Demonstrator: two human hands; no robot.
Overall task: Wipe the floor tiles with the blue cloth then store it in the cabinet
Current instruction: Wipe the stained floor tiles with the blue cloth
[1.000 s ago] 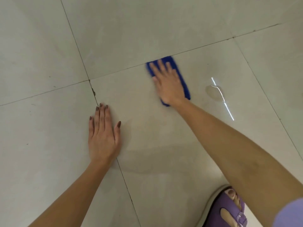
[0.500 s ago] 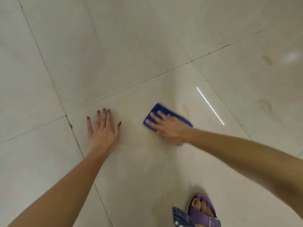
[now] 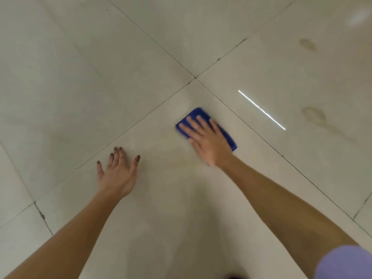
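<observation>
One folded blue cloth (image 3: 198, 113) lies flat on the glossy cream floor tiles (image 3: 80, 77), on the tile nearest the person, close to the point where four tiles meet. Two dark grout lines cross at that point. A further grout crossing shows at the lower left, chipped along one joint.

Two bare hands are in view. The right hand (image 3: 207, 140) lies palm-down on the cloth, fingers extended and slightly spread, pressing it against the tile; it is not closed around the fabric. Four fingers (image 3: 191, 122) reach to the cloth's far edge, and blue material shows beyond the fingertips and along the side of the hand toward the right. The hand's outline is blurred.

The left hand (image 3: 117, 174) is planted palm-down on the same tile, fingers spread, holding nothing. Its nails carry dark polish. It sits well apart from the cloth, to the left and nearer the person.

Two brownish stains mark the tile to the right: one small oval stain (image 3: 307, 44) farther off, one larger elongated stain (image 3: 315, 115) nearer. One thin bright light reflection (image 3: 261, 109) runs diagonally across that tile, between the cloth and the stains.

One lilac sleeve (image 3: 346, 262) shows at the lower right corner, on the right arm.
</observation>
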